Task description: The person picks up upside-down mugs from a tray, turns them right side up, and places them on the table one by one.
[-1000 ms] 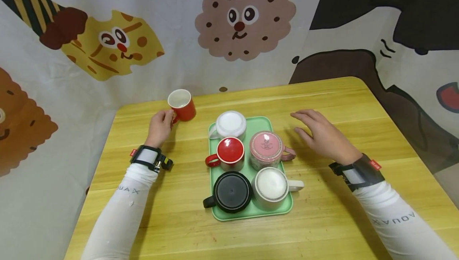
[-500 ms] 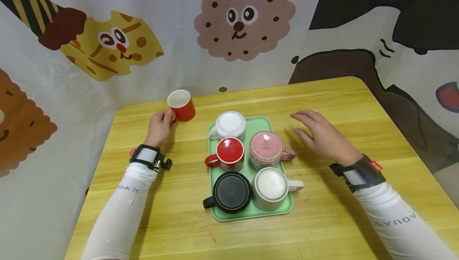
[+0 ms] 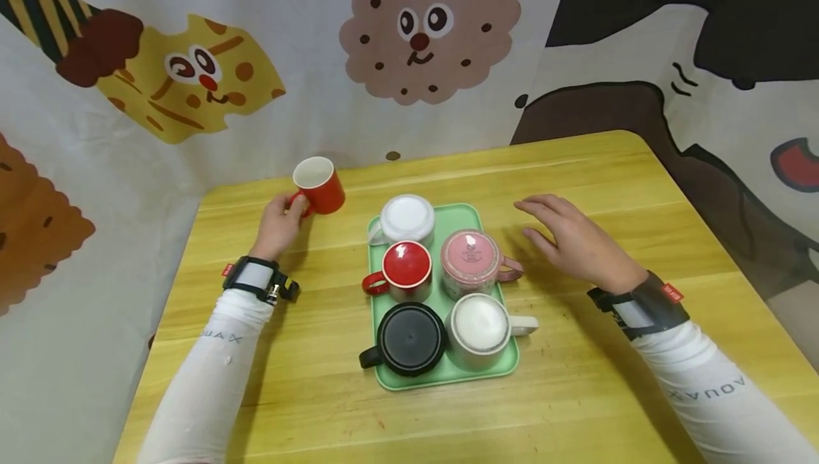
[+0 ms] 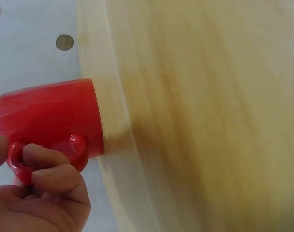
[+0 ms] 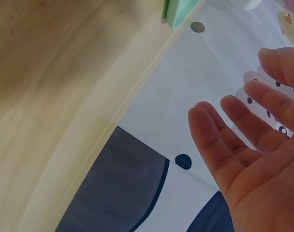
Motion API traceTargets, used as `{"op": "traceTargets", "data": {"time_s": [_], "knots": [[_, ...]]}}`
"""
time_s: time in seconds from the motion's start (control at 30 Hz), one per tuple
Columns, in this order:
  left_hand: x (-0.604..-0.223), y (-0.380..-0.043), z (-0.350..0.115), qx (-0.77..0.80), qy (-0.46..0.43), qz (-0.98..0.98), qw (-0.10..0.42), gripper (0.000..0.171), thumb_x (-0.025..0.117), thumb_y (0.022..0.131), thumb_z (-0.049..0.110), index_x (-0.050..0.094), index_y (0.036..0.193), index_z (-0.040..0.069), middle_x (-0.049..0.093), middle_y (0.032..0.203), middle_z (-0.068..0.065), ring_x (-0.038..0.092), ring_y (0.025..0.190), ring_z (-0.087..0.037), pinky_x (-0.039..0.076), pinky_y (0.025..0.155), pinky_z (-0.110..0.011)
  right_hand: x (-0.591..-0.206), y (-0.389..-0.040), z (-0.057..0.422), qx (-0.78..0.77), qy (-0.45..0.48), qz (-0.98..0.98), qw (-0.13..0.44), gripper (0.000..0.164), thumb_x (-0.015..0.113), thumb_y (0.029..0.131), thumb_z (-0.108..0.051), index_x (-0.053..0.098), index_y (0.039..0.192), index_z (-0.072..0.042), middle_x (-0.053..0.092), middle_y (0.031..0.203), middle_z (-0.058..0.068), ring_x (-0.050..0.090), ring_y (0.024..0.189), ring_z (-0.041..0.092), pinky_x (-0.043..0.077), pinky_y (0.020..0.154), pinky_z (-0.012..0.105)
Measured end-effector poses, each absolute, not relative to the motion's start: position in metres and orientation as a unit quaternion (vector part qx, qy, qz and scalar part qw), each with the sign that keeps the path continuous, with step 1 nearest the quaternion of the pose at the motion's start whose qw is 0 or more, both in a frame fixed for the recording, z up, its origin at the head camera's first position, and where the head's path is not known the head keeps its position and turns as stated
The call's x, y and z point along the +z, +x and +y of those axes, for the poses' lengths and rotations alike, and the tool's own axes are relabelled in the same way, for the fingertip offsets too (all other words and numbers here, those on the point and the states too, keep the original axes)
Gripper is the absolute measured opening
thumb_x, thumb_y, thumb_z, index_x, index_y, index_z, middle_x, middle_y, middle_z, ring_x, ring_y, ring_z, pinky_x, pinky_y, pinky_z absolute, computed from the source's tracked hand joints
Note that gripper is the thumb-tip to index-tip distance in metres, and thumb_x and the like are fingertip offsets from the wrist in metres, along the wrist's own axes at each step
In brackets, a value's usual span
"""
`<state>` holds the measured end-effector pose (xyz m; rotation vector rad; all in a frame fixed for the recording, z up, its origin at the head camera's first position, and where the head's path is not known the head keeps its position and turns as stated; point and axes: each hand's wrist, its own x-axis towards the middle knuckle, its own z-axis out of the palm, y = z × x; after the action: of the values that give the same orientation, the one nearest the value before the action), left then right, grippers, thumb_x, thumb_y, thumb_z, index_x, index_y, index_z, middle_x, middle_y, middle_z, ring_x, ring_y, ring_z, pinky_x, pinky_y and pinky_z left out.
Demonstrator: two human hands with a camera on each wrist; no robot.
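At the back left of the table, my left hand grips the handle of a red mug with a white inside. The mug stands upright, its mouth facing up. In the left wrist view, curled fingers pass through the handle of the red mug. My right hand is held over the table, to the right of a pink mug, with fingers loosely spread and nothing in them. The right wrist view shows the right hand with its palm bare.
A green tray in the middle bears several upside-down mugs: a white mug, a red-bottomed mug, a black mug, a cream mug and the pink one. Behind the wooden table hangs a cartoon-print curtain.
The whole head view has shifted slightly left and up. My left hand keeps its grip on the red mug's handle, and the right hand stays in place.
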<state>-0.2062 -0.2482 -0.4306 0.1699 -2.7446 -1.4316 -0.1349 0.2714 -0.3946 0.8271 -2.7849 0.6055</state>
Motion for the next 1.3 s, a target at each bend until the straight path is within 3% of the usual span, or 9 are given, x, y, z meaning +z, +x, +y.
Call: {"op": "traceTargets", "data": {"time_s": [0.2, 0.4, 0.6, 0.87, 1.03, 1.3], "knots": [[-0.426, -0.201, -0.254, -0.422, 0.043, -0.905, 0.040, 0.055, 0.056, 0.111, 0.038, 0.053, 0.139, -0.009, 0.058, 0.126, -0.027, 0.062, 0.089, -0.034, 0.049, 0.076, -0.035, -0.386, -0.131, 0.269, 0.195, 0.281, -0.936, 0.079, 0.050, 0.075, 0.100, -0.010, 0.060, 0.146, -0.002, 0.058, 0.142, 0.020, 0.057, 0.130, 0.041, 0.049, 0.106, 0.060], [-0.410, -0.187, -0.255, -0.384, 0.028, -0.918, 0.100, 0.058, 0.058, 0.110, 0.036, 0.049, 0.143, -0.011, 0.055, 0.128, -0.030, 0.056, 0.100, -0.041, 0.045, 0.086, -0.044, -0.377, -0.125, 0.268, 0.194, 0.286, -0.937, 0.060, 0.050, 0.076, 0.099, -0.009, 0.060, 0.146, -0.002, 0.058, 0.143, 0.019, 0.058, 0.130, 0.039, 0.050, 0.105, 0.059], [-0.399, -0.167, -0.250, -0.339, 0.012, -0.931, 0.132, 0.056, 0.061, 0.109, 0.036, 0.051, 0.142, -0.009, 0.054, 0.130, -0.028, 0.057, 0.100, -0.043, 0.049, 0.085, -0.050, -0.367, -0.118, 0.268, 0.199, 0.286, -0.937, 0.030, 0.050, 0.076, 0.101, -0.014, 0.060, 0.147, -0.005, 0.059, 0.144, 0.016, 0.060, 0.129, 0.037, 0.053, 0.102, 0.058], [-0.395, -0.145, -0.241, -0.266, -0.060, -0.945, 0.181, 0.058, 0.073, 0.102, 0.031, 0.056, 0.140, -0.010, 0.055, 0.133, -0.029, 0.054, 0.114, -0.045, 0.048, 0.098, -0.058, -0.363, -0.113, 0.268, 0.196, 0.306, -0.932, -0.009, 0.051, 0.076, 0.101, -0.019, 0.059, 0.148, -0.006, 0.059, 0.144, 0.015, 0.066, 0.120, 0.034, 0.058, 0.094, 0.054], [-0.392, -0.129, -0.229, -0.240, -0.114, -0.948, 0.176, 0.060, 0.078, 0.099, 0.031, 0.058, 0.140, -0.008, 0.057, 0.137, -0.027, 0.053, 0.127, -0.046, 0.044, 0.109, -0.061, -0.365, -0.110, 0.266, 0.197, 0.312, -0.929, -0.030, 0.053, 0.076, 0.102, -0.026, 0.059, 0.148, -0.006, 0.061, 0.141, 0.013, 0.069, 0.111, 0.028, 0.060, 0.088, 0.049], [-0.395, -0.108, -0.207, -0.207, -0.188, -0.949, 0.146, 0.069, 0.081, 0.097, 0.036, 0.055, 0.148, -0.002, 0.054, 0.150, -0.022, 0.051, 0.137, -0.042, 0.042, 0.114, -0.059, -0.374, -0.108, 0.261, 0.199, 0.321, -0.924, -0.060, 0.051, 0.076, 0.102, -0.027, 0.061, 0.147, -0.008, 0.067, 0.129, 0.009, 0.065, 0.094, 0.014, 0.058, 0.077, 0.035]]}}
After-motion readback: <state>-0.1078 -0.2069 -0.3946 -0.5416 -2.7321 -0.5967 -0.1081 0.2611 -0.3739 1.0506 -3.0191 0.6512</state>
